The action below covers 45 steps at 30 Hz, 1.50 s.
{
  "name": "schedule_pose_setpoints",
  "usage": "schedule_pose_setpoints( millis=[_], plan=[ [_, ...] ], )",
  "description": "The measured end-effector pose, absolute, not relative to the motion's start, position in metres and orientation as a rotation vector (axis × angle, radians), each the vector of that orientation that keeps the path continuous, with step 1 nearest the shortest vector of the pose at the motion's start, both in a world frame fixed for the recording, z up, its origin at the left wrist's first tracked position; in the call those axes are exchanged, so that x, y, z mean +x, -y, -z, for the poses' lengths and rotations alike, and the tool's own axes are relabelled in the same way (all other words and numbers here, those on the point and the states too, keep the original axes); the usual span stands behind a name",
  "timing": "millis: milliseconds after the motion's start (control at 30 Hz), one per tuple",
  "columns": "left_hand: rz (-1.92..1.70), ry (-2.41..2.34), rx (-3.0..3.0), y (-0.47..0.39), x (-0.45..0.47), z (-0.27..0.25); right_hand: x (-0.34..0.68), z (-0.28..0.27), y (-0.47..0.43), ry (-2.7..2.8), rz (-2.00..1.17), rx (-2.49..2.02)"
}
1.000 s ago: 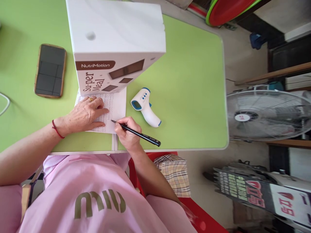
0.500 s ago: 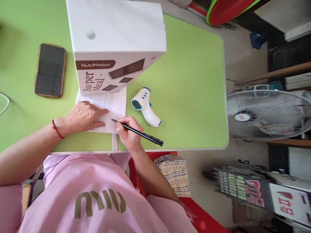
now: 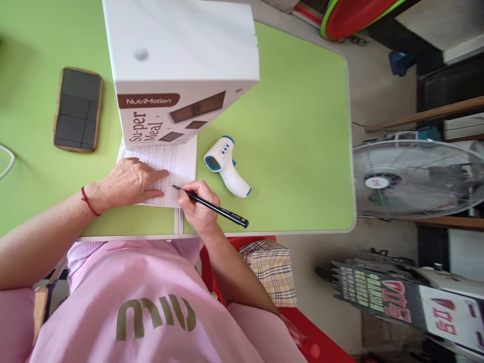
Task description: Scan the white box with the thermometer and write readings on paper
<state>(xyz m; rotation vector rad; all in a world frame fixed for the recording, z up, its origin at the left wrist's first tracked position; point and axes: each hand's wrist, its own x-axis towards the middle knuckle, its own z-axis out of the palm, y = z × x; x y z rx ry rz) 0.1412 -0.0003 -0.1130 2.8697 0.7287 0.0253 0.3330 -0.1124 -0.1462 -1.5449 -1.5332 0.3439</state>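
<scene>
A light green desk with a pale edge strip and rounded corners fills much of the view, evenly lit. Beyond its far right end runs a greyish floor, where a large fan with a wire cage appears near wooden bars. Below the fan is a dark signboard with red and green lettering; at the top, a round red item edged in green. A checked cloth item sits by a red seat.
</scene>
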Motion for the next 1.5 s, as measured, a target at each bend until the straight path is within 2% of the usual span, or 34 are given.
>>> schedule_pose_setpoints(
  millis=[167, 267, 333, 533, 600, 700, 833, 900, 1000, 1133, 1233, 1367, 1500],
  plan=[
    [-0.021, -0.746, 2.867, 0.0, 0.141, 0.115, 0.333, 0.146, 0.113, 1.544, -0.368, -1.528],
    [-0.167, -0.701, 2.893, 0.001, 0.138, 0.12, 0.336, 0.143, 0.114, 1.577, -0.256, -1.468],
    [-0.458, -0.633, 2.874, 0.0, 0.137, 0.121, 0.342, 0.141, 0.113, 1.635, -0.13, -1.413],
    [-1.826, -0.75, 2.299, -0.017, 0.135, 0.104, 0.37, 0.144, 0.103, 2.014, 0.096, -1.554],
    [-1.973, -0.955, 2.083, -0.026, 0.132, 0.103, 0.376, 0.148, 0.099, 2.107, 0.099, -1.628],
    [-1.654, -1.142, 1.96, -0.036, 0.128, 0.115, 0.38, 0.151, 0.097, 2.137, 0.063, -1.639],
    [-1.295, -1.003, 1.922, -0.045, 0.124, 0.143, 0.394, 0.145, 0.098, 1.9, 0.156, -1.796],
    [-1.21, -0.995, 1.916, -0.048, 0.123, 0.153, 0.408, 0.141, 0.099, 1.765, 0.144, -2.006],
    [-1.158, -1.005, 1.92, -0.051, 0.122, 0.159, 0.426, 0.14, 0.098, 1.669, -0.053, -2.286],
    [-1.189, -1.03, 1.913, -0.051, 0.122, 0.157, 0.433, 0.143, 0.095, 1.588, -0.275, -2.37],
    [-1.222, -1.036, 1.913, -0.047, 0.123, 0.152, 0.419, 0.14, 0.093, 1.384, -0.238, -2.242],
    [-1.286, -0.975, 1.934, -0.039, 0.124, 0.14, 0.378, 0.122, 0.101, 1.031, -0.233, -1.701],
    [-1.296, -0.919, 1.878, -0.029, 0.125, 0.129, 0.327, 0.099, 0.122, 0.904, -0.717, -1.265]
  ],
)
